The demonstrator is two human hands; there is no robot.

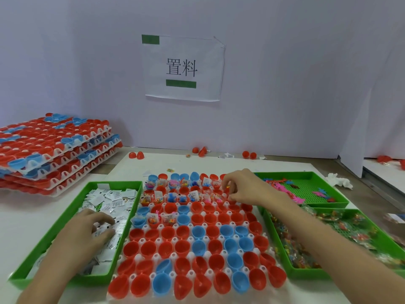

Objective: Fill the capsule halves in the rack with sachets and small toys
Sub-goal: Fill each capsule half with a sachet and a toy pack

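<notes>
Light, slippy sachets lie under the left grip, fingers curled; pinch one by its edge. The right grip bunches over the rack. If either holds anything, I cannot tell.

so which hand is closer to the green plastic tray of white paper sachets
Left. The left hand is inside the green plastic tray, fingers on its white paper sachets. The right hand is over the far right of the white plastic capsule rack.
</notes>
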